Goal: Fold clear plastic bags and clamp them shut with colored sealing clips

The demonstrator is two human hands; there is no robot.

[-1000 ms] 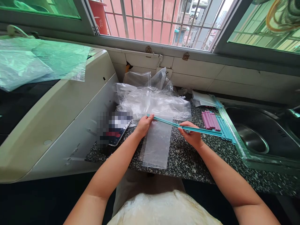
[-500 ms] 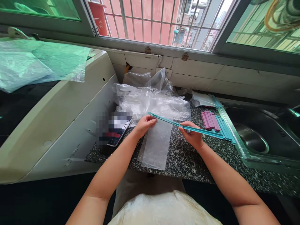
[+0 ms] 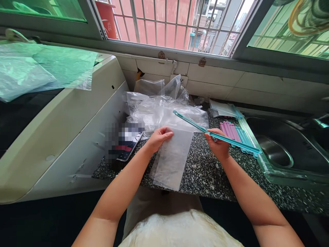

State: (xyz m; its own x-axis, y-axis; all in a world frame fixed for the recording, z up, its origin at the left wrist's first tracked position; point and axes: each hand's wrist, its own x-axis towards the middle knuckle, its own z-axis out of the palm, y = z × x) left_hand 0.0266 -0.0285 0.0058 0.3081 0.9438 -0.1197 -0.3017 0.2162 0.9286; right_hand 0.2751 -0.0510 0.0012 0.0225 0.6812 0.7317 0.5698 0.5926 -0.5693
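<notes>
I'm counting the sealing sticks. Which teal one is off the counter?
The long teal stick in the right hand, held slanting above the clear bag. The other teal sticks lie beside the pink ones by the sink.

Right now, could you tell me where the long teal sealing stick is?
The teal sealing stick is in the right hand, raised over the speckled counter, right of the clear bag.
</notes>
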